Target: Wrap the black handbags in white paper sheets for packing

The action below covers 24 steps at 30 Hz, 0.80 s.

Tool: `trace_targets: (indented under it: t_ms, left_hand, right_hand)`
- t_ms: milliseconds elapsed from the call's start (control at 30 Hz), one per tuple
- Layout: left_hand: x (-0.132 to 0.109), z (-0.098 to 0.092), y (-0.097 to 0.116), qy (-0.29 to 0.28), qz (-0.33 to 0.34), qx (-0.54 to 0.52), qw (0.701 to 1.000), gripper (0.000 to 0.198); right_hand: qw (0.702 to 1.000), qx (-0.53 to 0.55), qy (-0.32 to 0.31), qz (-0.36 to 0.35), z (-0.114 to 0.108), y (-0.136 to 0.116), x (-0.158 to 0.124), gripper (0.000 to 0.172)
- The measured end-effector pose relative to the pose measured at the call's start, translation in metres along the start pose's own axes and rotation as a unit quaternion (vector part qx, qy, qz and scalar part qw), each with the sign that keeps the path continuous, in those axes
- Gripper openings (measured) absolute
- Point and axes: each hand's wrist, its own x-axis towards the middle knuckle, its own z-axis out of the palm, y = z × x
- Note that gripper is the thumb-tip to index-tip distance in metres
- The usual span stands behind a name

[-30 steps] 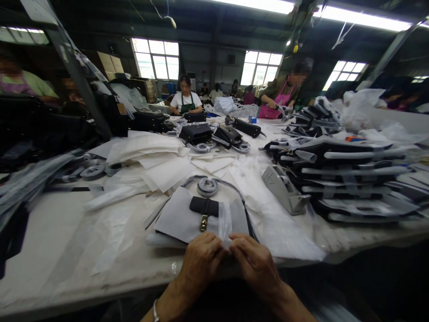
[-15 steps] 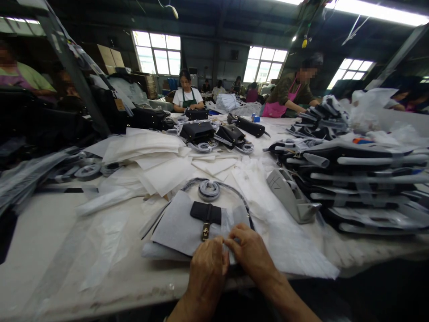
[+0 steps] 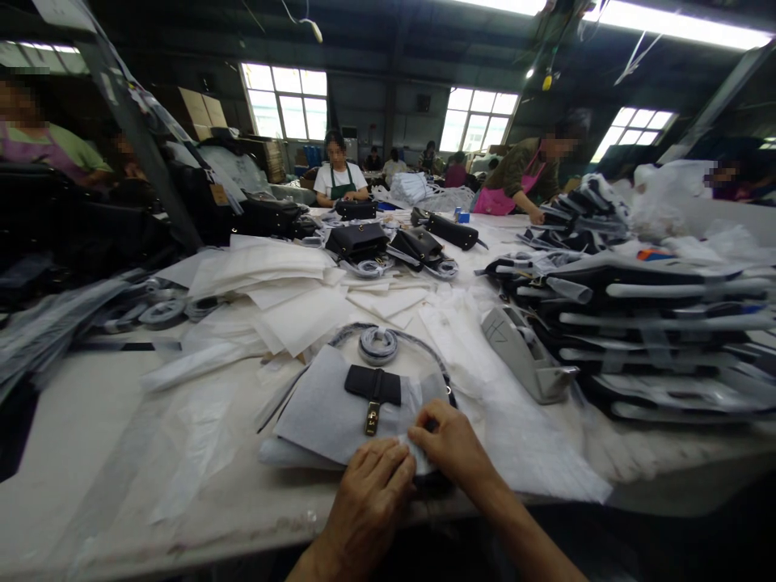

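Observation:
A handbag [image 3: 327,404] lies in front of me with pale protective sheet over its front. Its black strap tab [image 3: 373,384] and gold clasp [image 3: 372,419] show through the middle. My left hand [image 3: 379,485] lies flat with outstretched fingers on the sheet at the bag's lower edge. Thumb and fingers of my right hand [image 3: 445,440] are pinched together on the lower right of the bag, at a strip of clear tape [image 3: 412,394]; the fingertips partly hide it. Behind the bag, a wrapped coiled strap [image 3: 378,345] rests inside the curve of the dark handle [image 3: 433,349].
A grey tape dispenser [image 3: 527,356] stands to the right, beside a tall stack of wrapped black bags [image 3: 655,339]. White paper sheets [image 3: 272,283] are heaped at the left. More black bags [image 3: 357,240] lie farther back. Co-workers [image 3: 340,178] work across the table.
My left hand has gone from curled fingers to lying flat on the bag. My right hand has shifted slightly, still pinching. Across the table, the co-worker in the pink apron has moved an arm.

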Motion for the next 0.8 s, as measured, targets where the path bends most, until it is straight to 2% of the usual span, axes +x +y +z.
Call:
trace_targets:
  t_ms: [100, 167, 233, 300, 367, 467, 533, 567, 600, 667, 700, 733, 767, 800]
  left_hand:
    - [0.0, 0.002, 0.001, -0.001, -0.016, 0.01, 1.0, 0.028]
    - [-0.002, 0.003, 0.001, -0.005, -0.021, 0.014, 1.0, 0.029]
    - [-0.003, 0.004, 0.001, -0.011, -0.017, 0.019, 1.0, 0.03]
    - [-0.004, 0.004, 0.002, -0.014, -0.016, 0.03, 0.999, 0.032]
    - [-0.003, 0.003, 0.003, -0.017, -0.02, 0.047, 0.999, 0.034]
    - [0.0, 0.0, 0.005, -0.021, -0.022, 0.071, 0.997, 0.033]
    - [0.001, -0.001, 0.005, -0.025, -0.015, 0.079, 0.996, 0.032]
    - [0.002, -0.002, 0.003, -0.026, -0.008, 0.082, 0.996, 0.033]
    - [0.002, -0.001, 0.001, -0.019, 0.001, 0.086, 0.996, 0.034]
    - [0.001, 0.0, -0.007, 0.0, 0.034, 0.1, 0.994, 0.037]
    - [0.0, 0.002, -0.011, 0.015, 0.053, 0.111, 0.992, 0.037]
    - [-0.002, 0.004, -0.016, 0.015, 0.078, 0.123, 0.989, 0.035]
    - [-0.003, 0.006, -0.021, 0.015, 0.097, 0.138, 0.986, 0.033]
    - [-0.004, 0.008, -0.026, 0.013, 0.114, 0.153, 0.982, 0.032]
  right_hand:
    - [0.992, 0.082, -0.045, 0.082, -0.007, -0.002, 0.0, 0.006]
    - [0.987, 0.113, -0.056, 0.099, -0.013, -0.004, -0.004, 0.004]
    - [0.994, 0.082, -0.059, 0.041, -0.019, -0.007, -0.012, 0.008]
    - [0.996, 0.011, -0.073, -0.056, -0.027, -0.013, -0.025, 0.012]
    - [0.986, -0.027, -0.125, -0.111, -0.04, -0.021, -0.038, 0.018]
    - [0.965, 0.007, -0.239, -0.108, -0.074, -0.031, -0.051, 0.024]
    - [0.964, 0.037, -0.249, -0.085, -0.105, -0.025, -0.047, 0.019]
    - [0.974, 0.037, -0.213, -0.072, -0.123, -0.018, -0.041, 0.012]
    - [0.987, 0.024, -0.148, -0.055, -0.141, -0.008, -0.032, 0.009]
    - [0.998, -0.045, 0.042, -0.006, -0.178, 0.019, -0.01, 0.02]
    - [0.986, -0.086, 0.139, 0.031, -0.195, 0.034, 0.001, 0.025]
    - [0.968, -0.118, 0.21, 0.069, -0.21, 0.049, 0.011, 0.029]
    - [0.953, -0.139, 0.251, 0.101, -0.222, 0.063, 0.021, 0.032]
    - [0.944, -0.149, 0.266, 0.124, -0.231, 0.076, 0.029, 0.033]
